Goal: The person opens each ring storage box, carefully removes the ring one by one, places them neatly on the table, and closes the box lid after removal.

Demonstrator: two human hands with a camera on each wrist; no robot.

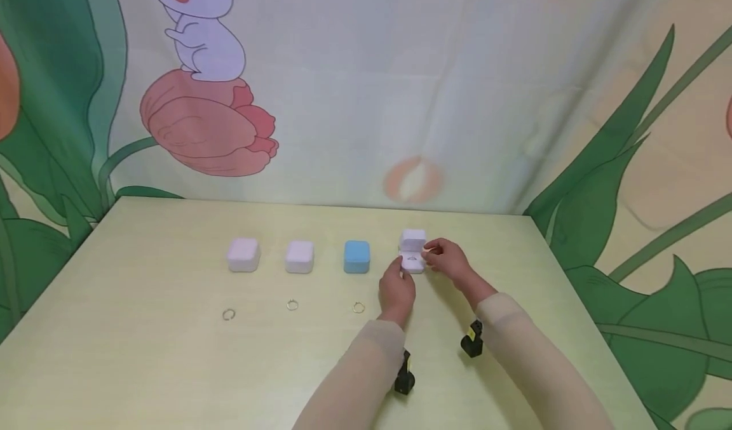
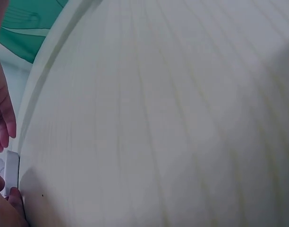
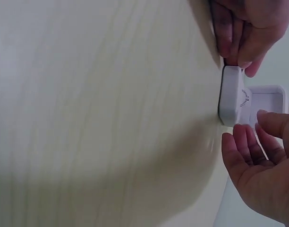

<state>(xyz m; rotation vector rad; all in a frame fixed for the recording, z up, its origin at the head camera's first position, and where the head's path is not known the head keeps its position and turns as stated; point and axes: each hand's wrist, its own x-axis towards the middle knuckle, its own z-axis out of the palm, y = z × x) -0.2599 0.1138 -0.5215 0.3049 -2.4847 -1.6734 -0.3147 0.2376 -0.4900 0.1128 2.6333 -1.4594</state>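
A white ring box (image 1: 412, 265) stands with its lid raised at the right end of a row of boxes. A ring (image 1: 412, 258) sits upright in its insert; the right wrist view shows the ring's patterned band (image 3: 244, 98). My left hand (image 1: 397, 293) holds the box's left side, thumb and fingers at its edge. On the other side, my right hand (image 1: 450, 262) is beside the box, its fingers loosely bent and nothing seen between them. In the right wrist view its thumb is close to the lid (image 3: 269, 101); whether it touches is unclear.
Left of the white box stand a blue box (image 1: 357, 256) and two pale pink boxes, one (image 1: 300, 256) beside the other (image 1: 243, 255), all closed. Before them on the table (image 1: 143, 354) lie three rings, one gold-coloured (image 1: 358, 307). A printed curtain (image 1: 343, 100) hangs behind.
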